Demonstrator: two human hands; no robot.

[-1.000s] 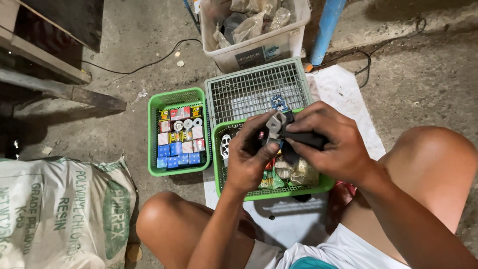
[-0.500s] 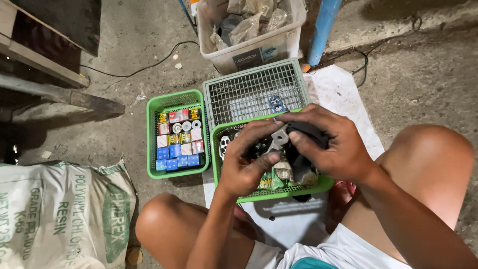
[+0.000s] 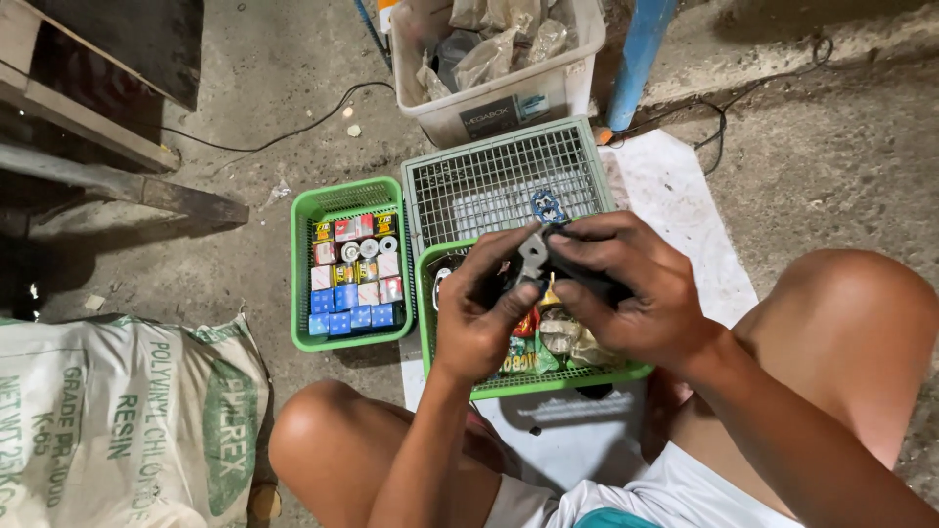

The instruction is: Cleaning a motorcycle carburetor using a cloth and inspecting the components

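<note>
Head view: both hands hold a small grey metal part (image 3: 533, 256) over the green basket (image 3: 426, 323); left hand (image 3: 479, 313) and right hand (image 3: 626, 293) pinch it. Probably stiff, light, best held by its edges

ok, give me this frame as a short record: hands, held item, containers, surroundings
left hand: gripping a dark part, thumb up by its metal end
right hand: wrapped over the same part from the other side
held item: small dark part with grey metal bracket, held above the baskets
front basket: green, holds bagged small items
left basket: green, rows of small boxes, blue ones in the near row
mesh basket: pale green, mostly bare
bin: white, plastic bags inside
sack: white woven, at lower left
</note>
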